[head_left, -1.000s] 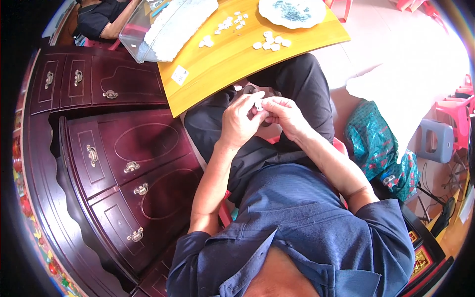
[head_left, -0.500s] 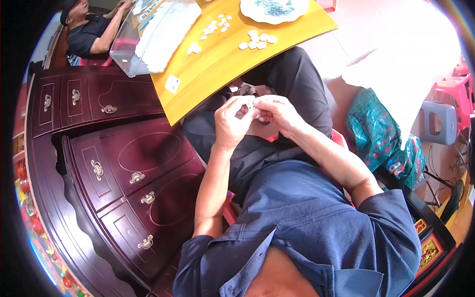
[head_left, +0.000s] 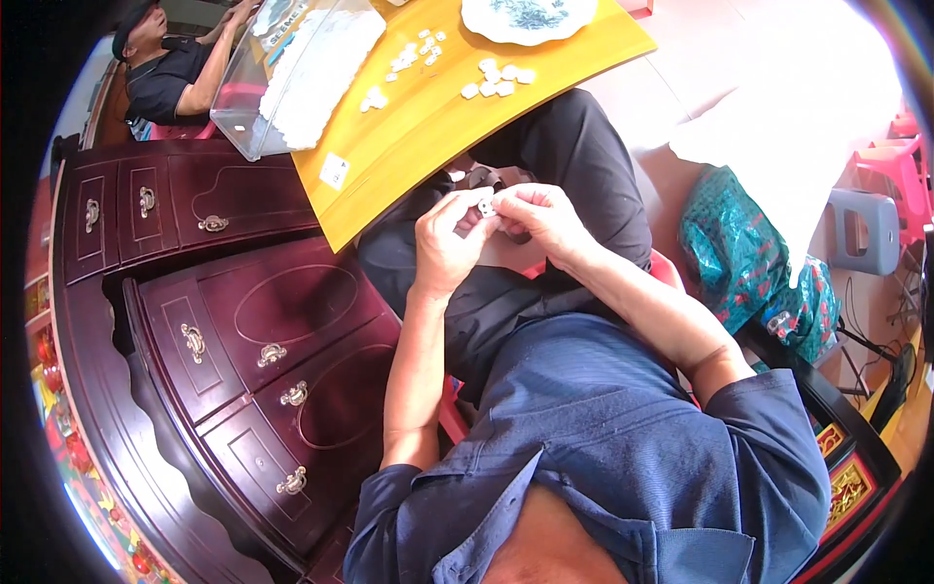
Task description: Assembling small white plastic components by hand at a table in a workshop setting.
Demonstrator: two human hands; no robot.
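Note:
Above my lap, my left hand [head_left: 447, 237] pinches a small white piece with dark holes or marks [head_left: 487, 207] between thumb and fingertips. My right hand [head_left: 541, 216] meets it from the other side, its thumb and forefinger closed at the piece's right edge. What else the right fingers may hold is too small to make out. On the yellow table [head_left: 438, 127] beyond my hands lie a group of similar small white pieces [head_left: 498, 80] and a looser scatter of them [head_left: 416, 55] farther left.
A white scalloped plate [head_left: 530, 21] and a clear plastic box [head_left: 311, 83] with white material stand on the table. Dark red drawers [head_left: 263, 292] flank my left. A teal bag [head_left: 730, 248] and grey stool [head_left: 864, 232] are at right. Another person [head_left: 175, 78] sits at far left.
My hands have shifted slightly left, and the white piece between my fingertips now shows more of its face. The whole view has moved a little. The pieces on the table stay in place.

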